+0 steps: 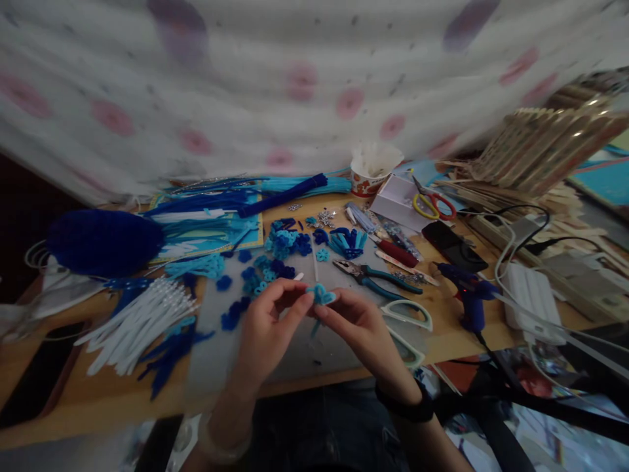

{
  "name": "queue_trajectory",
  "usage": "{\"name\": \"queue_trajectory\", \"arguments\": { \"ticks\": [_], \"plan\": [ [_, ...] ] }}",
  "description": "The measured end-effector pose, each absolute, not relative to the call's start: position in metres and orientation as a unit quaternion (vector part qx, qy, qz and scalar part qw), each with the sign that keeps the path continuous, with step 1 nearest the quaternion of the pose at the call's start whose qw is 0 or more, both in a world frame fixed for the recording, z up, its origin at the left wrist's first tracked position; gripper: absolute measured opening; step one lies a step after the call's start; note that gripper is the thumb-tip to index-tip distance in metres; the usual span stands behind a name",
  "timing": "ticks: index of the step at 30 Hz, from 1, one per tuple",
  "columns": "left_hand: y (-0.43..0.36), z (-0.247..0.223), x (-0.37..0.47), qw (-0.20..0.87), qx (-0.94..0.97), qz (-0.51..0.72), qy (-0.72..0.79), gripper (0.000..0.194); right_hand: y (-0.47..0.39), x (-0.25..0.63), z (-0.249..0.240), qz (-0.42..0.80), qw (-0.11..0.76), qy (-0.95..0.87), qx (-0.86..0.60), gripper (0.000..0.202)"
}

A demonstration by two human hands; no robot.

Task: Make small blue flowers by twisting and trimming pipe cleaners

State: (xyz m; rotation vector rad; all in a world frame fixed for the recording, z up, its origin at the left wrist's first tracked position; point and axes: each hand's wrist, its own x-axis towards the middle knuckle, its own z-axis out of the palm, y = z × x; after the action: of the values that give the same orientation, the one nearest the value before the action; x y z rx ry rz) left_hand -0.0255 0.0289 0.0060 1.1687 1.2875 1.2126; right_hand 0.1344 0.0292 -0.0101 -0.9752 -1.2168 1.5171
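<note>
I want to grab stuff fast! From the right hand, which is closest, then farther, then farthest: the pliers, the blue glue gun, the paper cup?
From the right hand:
1. Pliers, just beyond it on the grey mat.
2. Blue glue gun, off to the right.
3. Paper cup, far back by the curtain.

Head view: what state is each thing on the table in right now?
Light-blue pipe-cleaner piece: pinched between both hands, above the table.
Left hand: fingers closed on it.
Right hand: fingers closed on it.
Pliers: lying flat, untouched.
Glue gun: standing, corded.
Scissors: lying down.
</note>
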Motion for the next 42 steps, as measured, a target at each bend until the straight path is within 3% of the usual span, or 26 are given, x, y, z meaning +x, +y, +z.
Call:
{"name": "queue_trajectory", "arguments": {
  "ticks": [8,14,19,36,42],
  "plan": [
    [0.025,0.009,-0.025,0.514,0.520,0.481,0.483,0.016,0.029,0.135,-0.003,0.643,0.466,-0.518,-0.319,0.029],
    [0.022,0.012,-0.017,0.668,0.365,0.516,0.393,0.017,0.016,0.122,0.000,0.623,0.550,-0.464,-0.307,0.018],
    [0.019,0.017,-0.008,0.762,0.252,0.499,0.326,0.022,0.009,0.113,-0.007,0.648,0.585,-0.401,-0.277,0.021],
    [0.014,0.016,-0.009,0.642,0.242,0.567,0.456,0.024,0.004,0.128,-0.007,0.686,0.506,-0.422,-0.307,0.029],
    [0.015,0.014,-0.011,0.646,0.253,0.568,0.442,0.025,0.006,0.131,-0.016,0.720,0.489,-0.405,-0.280,0.034]
  ]
}}
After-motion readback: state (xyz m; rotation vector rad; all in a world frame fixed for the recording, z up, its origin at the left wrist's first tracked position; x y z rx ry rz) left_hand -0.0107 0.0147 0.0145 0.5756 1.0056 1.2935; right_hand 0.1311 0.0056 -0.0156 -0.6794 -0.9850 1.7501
